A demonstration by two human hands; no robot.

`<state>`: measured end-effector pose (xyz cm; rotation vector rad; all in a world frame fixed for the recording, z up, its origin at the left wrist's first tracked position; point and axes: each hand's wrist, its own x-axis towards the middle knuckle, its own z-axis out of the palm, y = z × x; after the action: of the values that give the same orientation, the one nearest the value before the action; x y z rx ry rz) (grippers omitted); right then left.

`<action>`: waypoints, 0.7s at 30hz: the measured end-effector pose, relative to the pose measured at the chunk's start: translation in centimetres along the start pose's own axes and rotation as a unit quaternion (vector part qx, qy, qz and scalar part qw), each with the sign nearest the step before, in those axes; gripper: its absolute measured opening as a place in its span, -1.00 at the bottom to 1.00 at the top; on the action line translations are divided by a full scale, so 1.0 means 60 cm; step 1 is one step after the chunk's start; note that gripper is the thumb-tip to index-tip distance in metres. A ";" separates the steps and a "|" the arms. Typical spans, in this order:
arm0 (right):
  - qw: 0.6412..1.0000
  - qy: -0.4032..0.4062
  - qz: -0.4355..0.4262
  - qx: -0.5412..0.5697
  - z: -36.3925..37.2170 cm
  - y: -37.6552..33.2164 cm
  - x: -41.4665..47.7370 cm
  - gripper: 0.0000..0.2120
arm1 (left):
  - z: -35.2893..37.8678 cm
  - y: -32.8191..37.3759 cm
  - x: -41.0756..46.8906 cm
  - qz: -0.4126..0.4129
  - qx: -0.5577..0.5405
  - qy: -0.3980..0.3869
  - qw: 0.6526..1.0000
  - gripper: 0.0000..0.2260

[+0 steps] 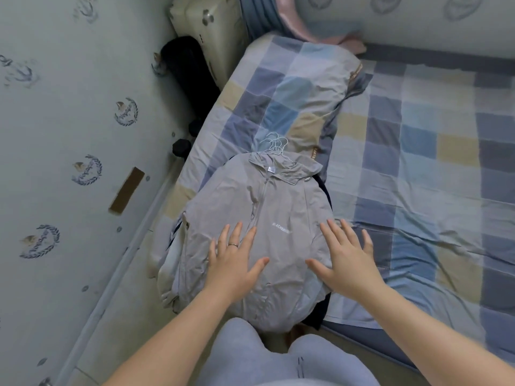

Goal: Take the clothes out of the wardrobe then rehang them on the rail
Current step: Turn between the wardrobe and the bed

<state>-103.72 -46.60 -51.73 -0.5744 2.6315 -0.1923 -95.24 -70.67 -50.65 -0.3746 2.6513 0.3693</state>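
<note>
Hands lie flat on the clothes. Our left hand [232,263] and our right hand [349,263] are both wide open with fingers spread, holding nothing, and we press them on the lower front of a grey jacket [245,201]. A thin ring [233,244] sits on one left finger.

Between our hands, on the jacket's chest, runs a line of small white lettering [281,228]. It seems to begin "BLACK", and the rest is too small for us to read. A small blue label [271,169] shows inside the collar, its print unreadable.

The jacket tops a pile of dark clothes [320,305] on the near corner of the bed [418,168]. Several wire hangers [274,143] poke out past the collar, onto a checked pillow [301,87].

On the wall [69,65] to our left, wreath emblems read "Voyage". A cream suitcase [206,29] stands shut in the far corner, its contents hidden.
</note>
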 end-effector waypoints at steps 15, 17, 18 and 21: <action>0.993 -0.092 0.071 0.008 0.211 0.000 0.411 -0.19 | 0.141 -0.168 0.517 0.044 0.057 -0.052 0.996 -0.42; 0.994 -0.082 0.072 -0.002 0.235 0.004 0.477 -0.20 | 0.151 -0.183 0.593 0.046 0.060 -0.027 0.997 -0.42; 0.994 -0.074 0.079 0.000 0.247 0.008 0.514 -0.20 | 0.155 -0.190 0.633 0.047 0.064 -0.012 0.997 -0.42; 0.993 -0.042 0.113 0.013 0.269 0.023 0.614 -0.20 | 0.160 -0.202 0.735 0.063 0.082 0.027 0.994 -0.41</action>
<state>-127.19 -61.66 -80.75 -0.2665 2.5832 -0.1287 -126.04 -87.74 -81.33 -0.1675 2.7415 0.1811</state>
